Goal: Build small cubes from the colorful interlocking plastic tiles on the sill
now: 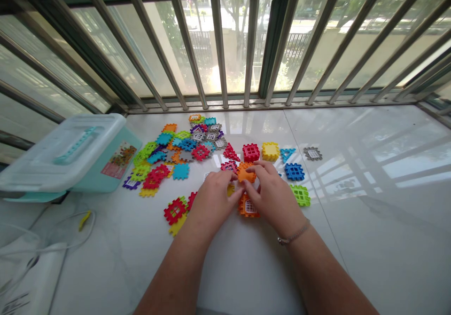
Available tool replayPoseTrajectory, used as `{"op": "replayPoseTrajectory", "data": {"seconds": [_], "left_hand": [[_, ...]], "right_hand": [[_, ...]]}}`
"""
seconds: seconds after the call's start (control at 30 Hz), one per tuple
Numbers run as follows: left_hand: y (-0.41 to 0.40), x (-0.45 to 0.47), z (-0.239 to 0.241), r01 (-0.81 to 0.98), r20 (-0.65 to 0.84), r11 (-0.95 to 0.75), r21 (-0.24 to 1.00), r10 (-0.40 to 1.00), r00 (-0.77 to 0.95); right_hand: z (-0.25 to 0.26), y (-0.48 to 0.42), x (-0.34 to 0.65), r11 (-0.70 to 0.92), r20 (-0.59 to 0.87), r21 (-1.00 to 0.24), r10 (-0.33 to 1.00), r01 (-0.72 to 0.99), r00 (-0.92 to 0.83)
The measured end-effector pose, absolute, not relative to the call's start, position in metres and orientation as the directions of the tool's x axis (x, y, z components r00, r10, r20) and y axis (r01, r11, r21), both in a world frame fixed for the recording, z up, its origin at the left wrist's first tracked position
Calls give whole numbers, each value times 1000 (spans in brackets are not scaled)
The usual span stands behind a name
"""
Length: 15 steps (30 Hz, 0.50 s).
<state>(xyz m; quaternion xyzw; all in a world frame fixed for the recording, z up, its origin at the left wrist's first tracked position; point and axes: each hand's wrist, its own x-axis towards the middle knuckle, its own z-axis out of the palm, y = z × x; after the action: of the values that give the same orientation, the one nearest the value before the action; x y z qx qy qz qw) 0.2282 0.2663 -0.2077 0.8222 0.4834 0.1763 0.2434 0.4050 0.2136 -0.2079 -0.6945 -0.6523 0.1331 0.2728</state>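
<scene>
Between my two hands is an orange interlocking building-block piece (245, 172) with toothed edges. My left hand (215, 193) is closed at its left edge, fingertips and thumb against it. From the right, my right hand (273, 190) pinches the same piece between thumb and fingers. Just below lies another orange block (249, 207) with a white lattice window. A red window panel (229, 165) sits beyond my left fingers. Some yellow shows under my left hand, mostly hidden. Farther back stand a red block (251, 152) and a yellow block (270, 151).
Loose mixed panels (181, 171) are heaped at left, with red and yellow ones (175, 210) nearer me. At right lie blue (294, 171), green (300, 195) and grey (313, 153) panels. A lidded teal box (102, 164), a white cable (92, 225) and window bars (218, 47) surround the floor.
</scene>
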Motion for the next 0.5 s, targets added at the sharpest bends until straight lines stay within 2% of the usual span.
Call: {"op": "replayPoseTrajectory", "data": {"seconds": [0.2,0.5], "left_hand": [[267,227,-208,737,73,-391,552,902,425],[270,222,-208,819,23,-296,492,945,327]], "right_hand": [[-208,214,405,16,176,-555,979,831,99],[-208,214,406,5,200,-556,971,831,128]]}}
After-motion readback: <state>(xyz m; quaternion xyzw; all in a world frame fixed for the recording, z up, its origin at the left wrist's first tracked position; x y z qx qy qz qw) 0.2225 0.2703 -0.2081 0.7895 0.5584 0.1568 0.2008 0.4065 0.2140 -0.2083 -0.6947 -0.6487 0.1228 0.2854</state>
